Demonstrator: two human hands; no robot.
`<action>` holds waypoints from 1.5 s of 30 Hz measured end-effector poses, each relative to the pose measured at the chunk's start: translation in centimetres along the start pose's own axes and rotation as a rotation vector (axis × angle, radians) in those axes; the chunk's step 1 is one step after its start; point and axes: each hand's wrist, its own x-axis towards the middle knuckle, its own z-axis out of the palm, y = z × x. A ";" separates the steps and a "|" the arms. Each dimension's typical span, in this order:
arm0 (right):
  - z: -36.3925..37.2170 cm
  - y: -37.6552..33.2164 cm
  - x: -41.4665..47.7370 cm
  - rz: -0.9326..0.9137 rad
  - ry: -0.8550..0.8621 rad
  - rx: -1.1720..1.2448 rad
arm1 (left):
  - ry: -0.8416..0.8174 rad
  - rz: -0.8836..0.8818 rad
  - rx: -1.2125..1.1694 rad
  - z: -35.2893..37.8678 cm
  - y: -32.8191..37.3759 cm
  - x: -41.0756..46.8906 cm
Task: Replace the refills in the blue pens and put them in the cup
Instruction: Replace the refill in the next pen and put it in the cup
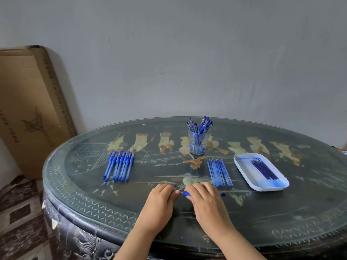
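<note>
Both hands meet low over the table's near middle. My right hand (203, 194) grips a blue pen (185, 193) lying roughly level, its far end poking out to the right. My left hand (162, 194) pinches the pen's left end, where a bit of blue shows by the fingertips. A row of several blue pens (119, 165) lies at the left. A clear cup (198, 142) holding several blue pens stands at the back centre. Loose refills (219, 172) lie right of centre.
A white tray (262, 187) with several refills sits at the right. The dark oval table (93, 201) has a glass top and a curved near edge. A cardboard box (28, 109) leans on the wall at the left.
</note>
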 end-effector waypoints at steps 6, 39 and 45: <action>-0.5 -0.1 0.0 0.006 0.045 0.018 | -0.068 -0.181 -0.113 -0.7 0.6 -0.1; -1.0 -0.2 0.0 0.115 0.096 0.063 | -0.184 -0.671 0.082 -3.9 -0.8 2.8; -1.0 -0.2 0.0 0.117 0.085 0.073 | -0.190 -0.655 0.060 -3.8 -0.8 3.0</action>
